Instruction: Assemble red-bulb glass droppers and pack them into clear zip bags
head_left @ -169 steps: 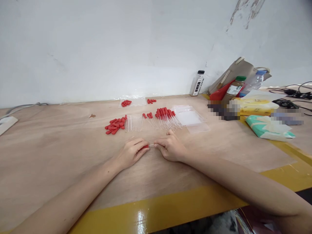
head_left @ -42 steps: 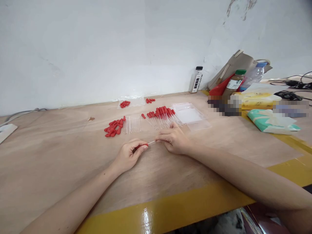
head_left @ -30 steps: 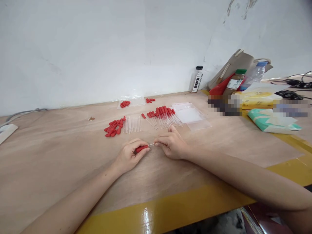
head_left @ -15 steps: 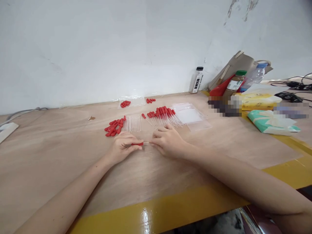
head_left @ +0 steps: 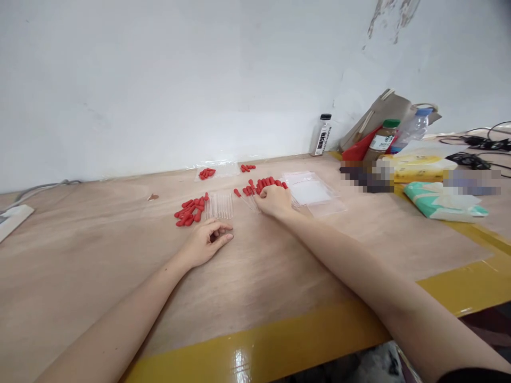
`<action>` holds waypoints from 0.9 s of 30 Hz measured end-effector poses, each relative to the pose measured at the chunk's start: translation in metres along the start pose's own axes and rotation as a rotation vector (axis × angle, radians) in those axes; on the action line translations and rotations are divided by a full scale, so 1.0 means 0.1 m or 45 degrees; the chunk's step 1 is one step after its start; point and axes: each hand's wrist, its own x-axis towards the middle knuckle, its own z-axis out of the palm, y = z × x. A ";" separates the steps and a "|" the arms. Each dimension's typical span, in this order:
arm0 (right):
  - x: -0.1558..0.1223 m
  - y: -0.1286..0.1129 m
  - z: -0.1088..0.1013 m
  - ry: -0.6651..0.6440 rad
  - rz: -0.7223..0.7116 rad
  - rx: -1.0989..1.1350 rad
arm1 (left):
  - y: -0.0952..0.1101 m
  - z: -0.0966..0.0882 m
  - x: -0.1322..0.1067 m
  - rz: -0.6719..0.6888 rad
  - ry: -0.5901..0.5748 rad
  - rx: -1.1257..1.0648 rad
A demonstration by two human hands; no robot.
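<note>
My left hand point(head_left: 209, 242) rests on the table, thumb and fingers apart, holding nothing. Just beyond it lie a pile of loose red rubber bulbs point(head_left: 191, 211) and a row of clear thin tubes point(head_left: 220, 205). My right hand point(head_left: 274, 200) reaches over the group of droppers, each a clear tube with a red bulb point(head_left: 268, 182) on its end. Its thumb and fingers are pinched on one dropper point(head_left: 252, 183), whose tube runs to the fingertips; the hand hides part of the group. A single dropper point(head_left: 237, 192) lies at the group's left end.
Clear plastic bags point(head_left: 309, 189) lie right of the droppers. At the back are a bag with bulbs point(head_left: 206, 173) and a few more bulbs point(head_left: 248, 168). Bottles point(head_left: 321, 135), a beige bag point(head_left: 371, 119), tissue packs point(head_left: 443, 202) and cables stand rightward. Yellow tape point(head_left: 239, 351) edges the table.
My right hand has moved away from my left, up to the dropper group, carrying the dropper. My left hand has let go of the red bulb and opened.
</note>
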 end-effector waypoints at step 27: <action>-0.01 -0.77 0.31 -0.305 -0.025 -0.183 | -0.57 -0.30 0.22 -0.741 0.642 0.431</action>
